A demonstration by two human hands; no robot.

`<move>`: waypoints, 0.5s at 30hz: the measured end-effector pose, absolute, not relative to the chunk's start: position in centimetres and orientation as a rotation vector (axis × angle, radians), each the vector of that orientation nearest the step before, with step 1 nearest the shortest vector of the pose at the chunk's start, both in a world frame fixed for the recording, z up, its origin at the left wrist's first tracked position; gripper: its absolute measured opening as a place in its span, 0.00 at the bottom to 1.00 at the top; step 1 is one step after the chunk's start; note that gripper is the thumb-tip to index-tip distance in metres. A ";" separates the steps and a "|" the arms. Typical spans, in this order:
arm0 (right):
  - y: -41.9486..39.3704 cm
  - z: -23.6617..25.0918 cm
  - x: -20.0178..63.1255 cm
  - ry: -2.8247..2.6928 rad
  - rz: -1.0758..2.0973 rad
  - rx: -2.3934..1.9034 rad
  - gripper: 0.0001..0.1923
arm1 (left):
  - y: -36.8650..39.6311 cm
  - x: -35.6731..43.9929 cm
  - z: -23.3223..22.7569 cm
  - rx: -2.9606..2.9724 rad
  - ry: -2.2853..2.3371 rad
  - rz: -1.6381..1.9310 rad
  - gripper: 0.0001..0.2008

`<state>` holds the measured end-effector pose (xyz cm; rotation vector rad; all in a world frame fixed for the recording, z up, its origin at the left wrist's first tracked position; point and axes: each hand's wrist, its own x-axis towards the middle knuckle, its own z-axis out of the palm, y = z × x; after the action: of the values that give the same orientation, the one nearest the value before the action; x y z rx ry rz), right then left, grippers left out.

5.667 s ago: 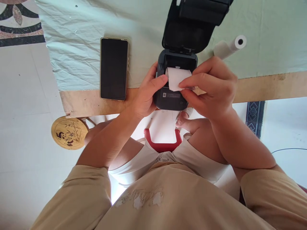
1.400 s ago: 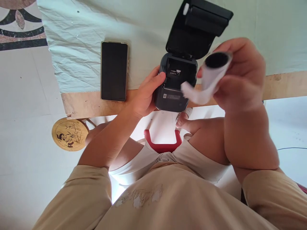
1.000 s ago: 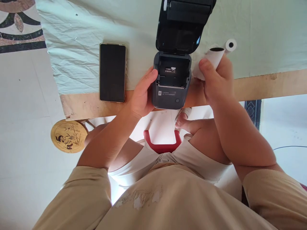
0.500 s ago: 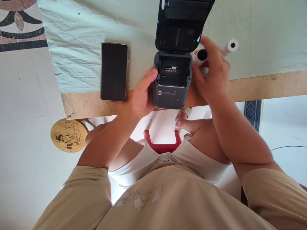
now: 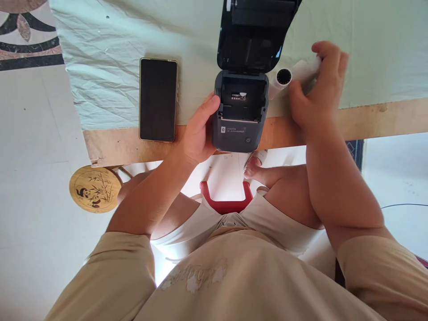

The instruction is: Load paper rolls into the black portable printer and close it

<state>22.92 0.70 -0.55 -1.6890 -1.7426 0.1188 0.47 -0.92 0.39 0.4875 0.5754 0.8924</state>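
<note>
1. Right now the left hand [image 5: 197, 133] is wrapped around the left side of the small dark grey label printer [image 5: 239, 113], thumb lying along its upper left corner, gripping the body.
2. That printer sits at the near edge of the wooden table [image 5: 384, 117], partly on the pale green cloth [image 5: 110, 49] covering the tabletop; its black lid [image 5: 256, 33] stands open and tilted back, and the paper bay [image 5: 241, 100] shows a small white-printed sticker inside.
3. Over to the right, the right hand [image 5: 317, 96] rests on the cloth with its fingers curled over a second white roll [image 5: 310, 69], of which only a little shows; whether the fingers actually pinch it cannot be told.
4. Just left of that hand lies a white paper roll with a dark hollow core [image 5: 283, 79], its open end facing the camera, close beside the printer's right side.
5. Left of the printer, a black smartphone with a gold rim [image 5: 158, 99] lies flat, screen dark, well apart from both hands.
6. Below the table edge, a round bamboo stool top with a panda design [image 5: 95, 189] stands on the white floor, and a red plastic seat edge [image 5: 227, 200] shows between the person's knees.
</note>
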 end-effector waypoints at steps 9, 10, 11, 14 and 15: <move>0.4 -0.2 22.7 -1.587 0.312 -1.577 0.29 | -0.9 0.4 0.3 0.495 0.566 0.885 0.13; 0.5 0.0 22.6 -1.471 0.425 -1.518 0.30 | -0.9 0.4 0.3 0.492 0.562 0.886 0.13; 0.6 0.1 22.7 -1.315 0.573 -1.480 0.30 | -0.9 0.4 0.4 0.488 0.559 0.890 0.13; 1.4 0.5 23.2 -0.785 1.056 -1.426 0.19 | -0.9 0.5 0.5 0.479 0.576 0.903 0.12; 1.6 0.7 23.3 -0.667 1.153 -1.412 0.15 | -0.9 0.5 0.5 0.478 0.588 0.900 0.11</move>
<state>23.32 1.63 0.67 -1.4123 -0.6671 1.1533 0.50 -0.86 0.50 0.4777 0.5883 0.9000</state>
